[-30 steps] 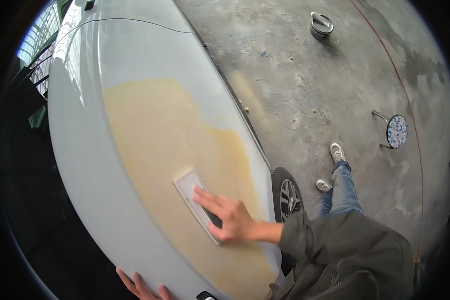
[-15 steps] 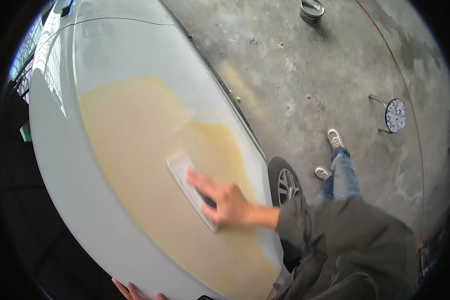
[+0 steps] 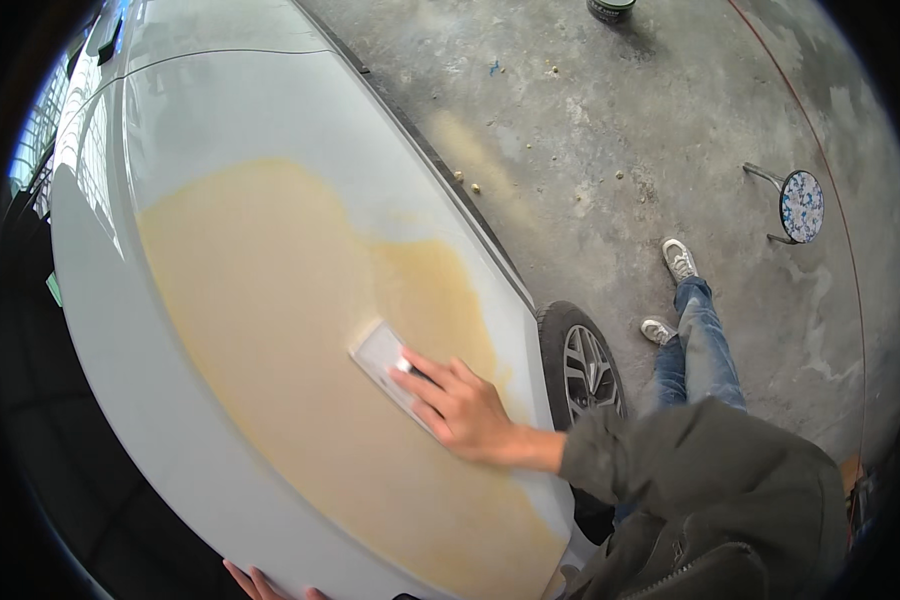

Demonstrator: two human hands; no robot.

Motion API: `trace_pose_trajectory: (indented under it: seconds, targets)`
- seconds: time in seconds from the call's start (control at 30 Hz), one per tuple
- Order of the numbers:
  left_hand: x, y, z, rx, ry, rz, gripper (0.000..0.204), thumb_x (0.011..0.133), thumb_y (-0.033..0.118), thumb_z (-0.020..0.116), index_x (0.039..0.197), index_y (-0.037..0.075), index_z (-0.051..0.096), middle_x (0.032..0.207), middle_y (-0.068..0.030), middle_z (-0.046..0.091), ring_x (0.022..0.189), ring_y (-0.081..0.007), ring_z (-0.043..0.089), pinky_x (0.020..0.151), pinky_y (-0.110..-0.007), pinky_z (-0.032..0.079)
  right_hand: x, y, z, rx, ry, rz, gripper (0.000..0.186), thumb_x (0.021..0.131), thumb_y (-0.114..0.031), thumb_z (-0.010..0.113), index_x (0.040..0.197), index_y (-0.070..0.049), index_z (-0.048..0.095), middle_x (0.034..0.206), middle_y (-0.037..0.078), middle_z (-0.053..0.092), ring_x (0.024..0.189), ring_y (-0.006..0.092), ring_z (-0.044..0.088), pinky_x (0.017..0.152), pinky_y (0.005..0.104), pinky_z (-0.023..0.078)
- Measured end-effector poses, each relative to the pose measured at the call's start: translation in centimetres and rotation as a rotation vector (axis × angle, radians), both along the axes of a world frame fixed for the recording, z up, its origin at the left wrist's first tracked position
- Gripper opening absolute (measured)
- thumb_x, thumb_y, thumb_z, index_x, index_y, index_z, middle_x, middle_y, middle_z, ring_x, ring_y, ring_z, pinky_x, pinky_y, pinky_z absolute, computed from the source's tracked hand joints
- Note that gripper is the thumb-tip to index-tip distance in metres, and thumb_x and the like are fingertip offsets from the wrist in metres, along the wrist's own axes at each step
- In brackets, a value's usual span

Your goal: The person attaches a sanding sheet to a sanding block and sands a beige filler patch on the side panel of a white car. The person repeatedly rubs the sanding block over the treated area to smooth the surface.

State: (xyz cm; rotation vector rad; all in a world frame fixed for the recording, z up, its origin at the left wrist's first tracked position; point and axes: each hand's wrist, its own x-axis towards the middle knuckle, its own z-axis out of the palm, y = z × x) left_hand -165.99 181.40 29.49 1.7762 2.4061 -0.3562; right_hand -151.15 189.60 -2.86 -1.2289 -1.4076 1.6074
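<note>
My right hand [image 3: 470, 410] is closed over a flat, pale sanding block [image 3: 375, 353] with a dark grip. The block lies flat on a large patch of yellow-beige body filler [image 3: 260, 270], which is spread over the white car body panel [image 3: 240, 105]. At the bottom edge, the fingers of my left hand [image 3: 255, 583] rest apart on the rim of the panel; the remainder of that hand is out of the picture.
The car's wheel [image 3: 582, 365] is right of the panel, near my jeans and shoes [image 3: 679, 260]. On the concrete floor stand a round patterned stool [image 3: 801, 207] and a dark can [image 3: 611, 10]. A red hose or cable [image 3: 818, 140] runs along the right.
My right hand and the sanding block have shifted slightly right across the filler, toward the wheel side. The view has also moved a little. My left hand stays at the panel's rim.
</note>
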Motion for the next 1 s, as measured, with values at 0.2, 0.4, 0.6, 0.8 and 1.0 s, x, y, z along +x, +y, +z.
trace_pose_trajectory:
  seconds: [0.2, 0.4, 0.6, 0.8, 1.0]
  targets:
    - [-0.1, 1.2, -0.3, 0.017, -0.037, -0.021, 0.073, 0.093, 0.03, 0.06, 0.152, 0.002, 0.027, 0.16, -0.0286, 0.009, 0.147, -0.0457, 0.014, 0.116, -0.061, 0.017, -4.5, 12.2, -8.7, 0.022, 0.017, -0.099, 0.043, 0.092, -0.019, 0.06, 0.135, -0.019, 0.059, 0.143, 0.012, 0.052, 0.104, 0.0358, 0.061, 0.09, 0.0437, 0.051]
    - [-0.3, -0.2, -0.6, 0.033, -0.015, 0.023, 0.074, 0.092, 0.033, 0.06, 0.152, 0.004, 0.027, 0.16, -0.0286, 0.009, 0.147, -0.0459, 0.014, 0.115, -0.062, 0.017, -1.6, 4.0, -5.1, 0.05, 0.015, 0.036, 0.043, 0.089, -0.015, 0.062, 0.133, -0.016, 0.061, 0.14, 0.01, 0.055, 0.096, 0.0335, 0.061, 0.086, 0.0415, 0.052]
    - [-0.2, 0.4, -0.5, 0.001, -0.006, -0.01, 0.074, 0.093, 0.033, 0.059, 0.153, 0.005, 0.026, 0.159, -0.0292, 0.01, 0.146, -0.0467, 0.015, 0.115, -0.062, 0.018, -6.1, 14.4, -9.0, 0.109, 0.005, -0.086, 0.043, 0.09, -0.016, 0.061, 0.132, -0.015, 0.061, 0.142, 0.009, 0.054, 0.098, 0.0347, 0.06, 0.088, 0.0424, 0.051]
    - [0.0, -0.1, -0.2, -0.039, 0.038, 0.006, 0.073, 0.094, 0.034, 0.058, 0.153, 0.007, 0.025, 0.159, -0.0302, 0.009, 0.146, -0.0475, 0.015, 0.114, -0.062, 0.019, -3.3, 7.8, -5.9, 0.145, 0.019, -0.013, 0.042, 0.089, -0.015, 0.061, 0.132, -0.017, 0.06, 0.139, 0.007, 0.056, 0.095, 0.0341, 0.061, 0.083, 0.0428, 0.053]
    - [0.0, 0.7, -0.3, -0.052, 0.01, -0.018, 0.074, 0.093, 0.035, 0.059, 0.154, 0.009, 0.024, 0.159, -0.0309, 0.009, 0.146, -0.0478, 0.015, 0.114, -0.062, 0.019, -6.5, 17.9, -9.3, 0.076, 0.066, -0.082, 0.041, 0.092, -0.019, 0.06, 0.132, -0.016, 0.061, 0.142, 0.012, 0.053, 0.109, 0.0357, 0.06, 0.093, 0.0426, 0.05]
